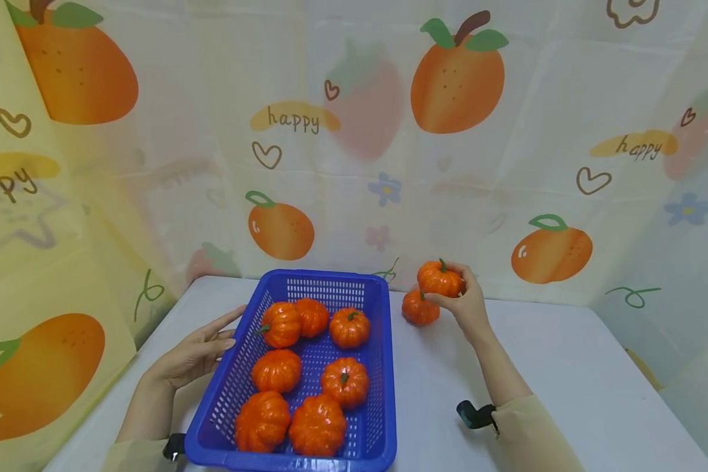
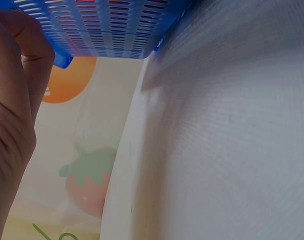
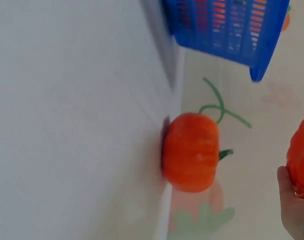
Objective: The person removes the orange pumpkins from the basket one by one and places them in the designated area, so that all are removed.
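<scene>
My right hand [image 1: 469, 305] grips a small orange pumpkin [image 1: 439, 278] with a green stem, thumb on the near side and fingers round the far side. In the right wrist view, this raised pumpkin [image 3: 303, 160] shows only in part at the right edge. Another pumpkin [image 1: 420, 309] sits on the white table just below and left of it. A blue plastic basket [image 1: 389, 367] holds several similar pumpkins [image 1: 318, 426], spaced over its slotted floor. On its left side, my left hand [image 1: 191, 354] touches the outside of the rim with extended fingers.
White cloth covers the table [image 1: 566, 380], whose back edge meets a hanging curtain [image 1: 354, 216] printed with fruit. More printed curtain [image 1: 29, 275] closes off the left side. A dark wrist camera [image 1: 474, 415] sticks out from the right sleeve.
</scene>
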`<action>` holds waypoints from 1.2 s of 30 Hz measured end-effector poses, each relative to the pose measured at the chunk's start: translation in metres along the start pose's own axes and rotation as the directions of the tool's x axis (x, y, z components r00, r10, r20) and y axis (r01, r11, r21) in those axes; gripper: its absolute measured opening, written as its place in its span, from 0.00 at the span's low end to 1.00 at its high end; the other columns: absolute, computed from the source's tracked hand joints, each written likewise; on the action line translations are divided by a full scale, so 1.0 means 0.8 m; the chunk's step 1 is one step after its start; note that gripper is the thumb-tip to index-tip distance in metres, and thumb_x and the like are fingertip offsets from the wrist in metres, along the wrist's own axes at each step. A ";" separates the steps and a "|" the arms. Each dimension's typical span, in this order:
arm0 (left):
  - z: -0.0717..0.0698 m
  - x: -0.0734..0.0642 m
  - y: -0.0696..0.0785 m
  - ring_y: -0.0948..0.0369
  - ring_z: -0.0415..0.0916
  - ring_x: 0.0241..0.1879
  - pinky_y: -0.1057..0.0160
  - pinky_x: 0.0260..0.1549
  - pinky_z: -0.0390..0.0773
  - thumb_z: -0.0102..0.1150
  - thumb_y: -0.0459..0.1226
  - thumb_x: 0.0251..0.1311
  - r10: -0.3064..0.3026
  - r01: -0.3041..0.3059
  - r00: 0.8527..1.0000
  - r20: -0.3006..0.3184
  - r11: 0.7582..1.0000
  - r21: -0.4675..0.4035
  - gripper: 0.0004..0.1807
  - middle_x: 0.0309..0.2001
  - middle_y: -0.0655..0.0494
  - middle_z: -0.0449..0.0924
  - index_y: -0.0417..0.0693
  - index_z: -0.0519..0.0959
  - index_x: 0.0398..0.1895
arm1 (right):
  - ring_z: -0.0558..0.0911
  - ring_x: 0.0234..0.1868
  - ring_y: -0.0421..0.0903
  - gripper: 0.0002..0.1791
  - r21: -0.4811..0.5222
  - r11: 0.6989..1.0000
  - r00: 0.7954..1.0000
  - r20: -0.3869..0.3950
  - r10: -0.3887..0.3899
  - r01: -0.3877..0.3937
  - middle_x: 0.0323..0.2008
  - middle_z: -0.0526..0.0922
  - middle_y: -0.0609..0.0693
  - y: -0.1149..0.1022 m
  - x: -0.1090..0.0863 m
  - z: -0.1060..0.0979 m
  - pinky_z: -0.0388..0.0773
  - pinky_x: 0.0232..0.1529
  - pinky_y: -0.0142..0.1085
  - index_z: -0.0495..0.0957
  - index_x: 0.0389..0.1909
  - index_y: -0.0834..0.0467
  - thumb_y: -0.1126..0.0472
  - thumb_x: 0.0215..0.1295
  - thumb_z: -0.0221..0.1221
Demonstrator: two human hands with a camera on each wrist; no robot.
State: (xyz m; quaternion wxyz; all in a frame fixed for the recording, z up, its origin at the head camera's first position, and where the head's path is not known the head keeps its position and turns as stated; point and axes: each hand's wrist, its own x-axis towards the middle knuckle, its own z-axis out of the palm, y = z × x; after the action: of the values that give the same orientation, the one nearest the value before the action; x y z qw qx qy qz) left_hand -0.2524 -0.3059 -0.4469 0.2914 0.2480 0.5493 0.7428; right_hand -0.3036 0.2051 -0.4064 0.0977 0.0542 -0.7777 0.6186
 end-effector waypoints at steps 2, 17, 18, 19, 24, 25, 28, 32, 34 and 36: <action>0.000 0.000 -0.001 0.59 0.84 0.52 0.61 0.51 0.85 0.29 0.25 0.75 -0.003 0.003 1.000 -0.006 1.000 0.004 0.36 0.62 0.55 0.78 0.54 0.35 0.80 | 0.68 0.61 0.47 0.39 -0.007 1.000 0.999 -0.028 0.015 -0.015 0.66 0.65 0.52 0.007 0.001 -0.007 0.75 0.52 0.18 0.61 0.68 0.56 0.60 0.58 0.69; -0.003 0.000 -0.001 0.58 0.84 0.52 0.59 0.50 0.85 0.30 0.26 0.75 -0.011 0.011 1.000 -0.012 1.000 0.024 0.36 0.62 0.55 0.79 0.56 0.37 0.80 | 0.65 0.66 0.51 0.39 -0.047 0.993 0.981 -0.171 0.096 -0.105 0.70 0.64 0.56 0.056 0.007 -0.041 0.70 0.66 0.35 0.61 0.69 0.59 0.65 0.58 0.67; -0.003 0.000 -0.001 0.58 0.84 0.52 0.59 0.51 0.85 0.29 0.26 0.75 -0.011 0.011 1.000 -0.010 1.000 0.021 0.36 0.63 0.55 0.79 0.56 0.37 0.80 | 0.65 0.67 0.52 0.39 -0.043 0.993 0.980 -0.174 0.099 -0.108 0.70 0.64 0.57 0.059 0.008 -0.042 0.69 0.69 0.41 0.60 0.69 0.60 0.66 0.58 0.67; -0.004 0.000 -0.001 0.58 0.84 0.52 0.59 0.51 0.85 0.29 0.26 0.75 -0.011 0.011 1.000 -0.009 1.000 0.020 0.36 0.63 0.55 0.78 0.56 0.37 0.80 | 0.64 0.68 0.54 0.39 -0.044 0.993 0.979 -0.175 0.104 -0.113 0.70 0.63 0.58 0.061 0.008 -0.042 0.67 0.71 0.45 0.60 0.69 0.61 0.66 0.58 0.67; -0.003 -0.001 -0.001 0.58 0.85 0.52 0.60 0.50 0.85 0.30 0.26 0.75 -0.014 0.014 1.000 -0.019 0.999 0.029 0.35 0.62 0.55 0.79 0.57 0.38 0.80 | 0.63 0.69 0.58 0.41 -0.069 0.987 0.974 -0.187 0.128 -0.143 0.72 0.63 0.61 0.071 0.010 -0.045 0.63 0.74 0.53 0.59 0.70 0.62 0.67 0.56 0.67; -0.002 -0.001 -0.001 0.58 0.85 0.52 0.60 0.50 0.85 0.30 0.26 0.75 -0.014 0.014 1.000 -0.020 0.999 0.033 0.35 0.62 0.55 0.79 0.57 0.38 0.80 | 0.63 0.69 0.59 0.41 -0.081 0.985 0.973 -0.189 0.133 -0.150 0.72 0.62 0.62 0.073 0.010 -0.046 0.63 0.74 0.54 0.59 0.70 0.62 0.67 0.56 0.68; -0.001 -0.001 0.001 0.59 0.85 0.51 0.60 0.50 0.85 0.30 0.27 0.75 -0.017 0.018 1.000 -0.024 0.999 0.038 0.35 0.61 0.55 0.79 0.56 0.37 0.80 | 0.64 0.70 0.60 0.41 -0.114 0.980 0.969 -0.204 0.138 -0.163 0.72 0.63 0.62 0.078 0.011 -0.046 0.63 0.74 0.55 0.60 0.70 0.62 0.66 0.55 0.68; 0.000 0.000 0.002 0.59 0.85 0.51 0.60 0.49 0.85 0.31 0.27 0.75 -0.022 0.023 0.999 -0.033 0.999 0.043 0.35 0.61 0.55 0.80 0.55 0.37 0.80 | 0.64 0.71 0.61 0.41 -0.158 0.973 0.969 -0.208 0.136 -0.170 0.72 0.63 0.63 0.085 0.013 -0.048 0.62 0.75 0.56 0.60 0.70 0.62 0.63 0.57 0.69; 0.000 0.000 0.002 0.58 0.85 0.51 0.60 0.49 0.85 0.31 0.27 0.75 -0.021 0.023 0.999 -0.034 0.999 0.042 0.35 0.61 0.55 0.79 0.54 0.37 0.80 | 0.63 0.71 0.61 0.41 -0.168 0.970 0.969 -0.200 0.144 -0.178 0.72 0.63 0.63 0.089 0.013 -0.049 0.61 0.76 0.56 0.59 0.69 0.62 0.63 0.58 0.68; 0.000 0.000 0.002 0.58 0.85 0.51 0.60 0.49 0.85 0.31 0.27 0.75 -0.021 0.022 0.999 -0.033 0.999 0.037 0.36 0.62 0.55 0.79 0.54 0.36 0.80 | 0.63 0.71 0.62 0.40 -0.178 0.965 0.969 -0.184 0.162 -0.195 0.71 0.62 0.64 0.092 0.012 -0.050 0.61 0.76 0.56 0.58 0.70 0.63 0.63 0.59 0.66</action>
State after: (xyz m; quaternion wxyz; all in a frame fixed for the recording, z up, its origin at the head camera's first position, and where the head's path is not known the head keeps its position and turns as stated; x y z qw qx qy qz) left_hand -0.2524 -0.3064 -0.4452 0.2854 0.2353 0.5704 0.7333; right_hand -0.3249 0.2615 -0.4655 0.1117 -0.0785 -0.8252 0.5481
